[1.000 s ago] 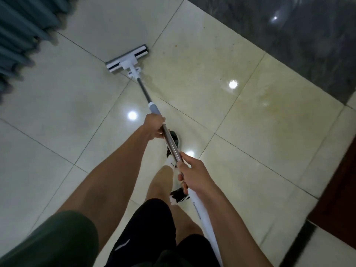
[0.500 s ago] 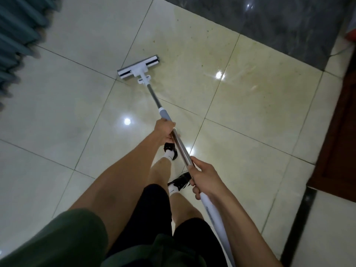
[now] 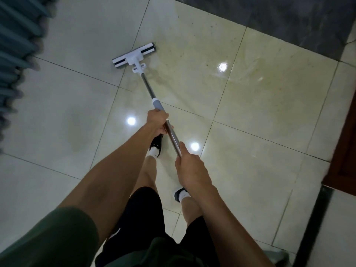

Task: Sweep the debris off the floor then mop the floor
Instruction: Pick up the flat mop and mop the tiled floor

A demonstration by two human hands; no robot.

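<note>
A flat white mop head [image 3: 134, 55] lies on the glossy cream tiled floor [image 3: 260, 116], ahead of me and slightly left. Its metal pole [image 3: 148, 89] slants back toward my body. My left hand [image 3: 157, 120] grips the pole just below the grey collar. My right hand [image 3: 189, 166] grips it lower down, closer to me, and hides the rest of the pole. The tiles to the right of the mop head show wet streaks and small dark specks.
Teal pleated curtains [image 3: 13, 54] hang along the left edge. A dark stone strip [image 3: 279, 14] runs across the top right. A dark wooden piece [image 3: 344, 151] and a black threshold strip [image 3: 316, 224] stand at the right. My feet in black shoes [image 3: 157, 145] are under the pole.
The mop head has slid to the right and nearer across the tiles, and my view has shifted with it. Both hands keep their grip on the pole, and my feet have stepped.
</note>
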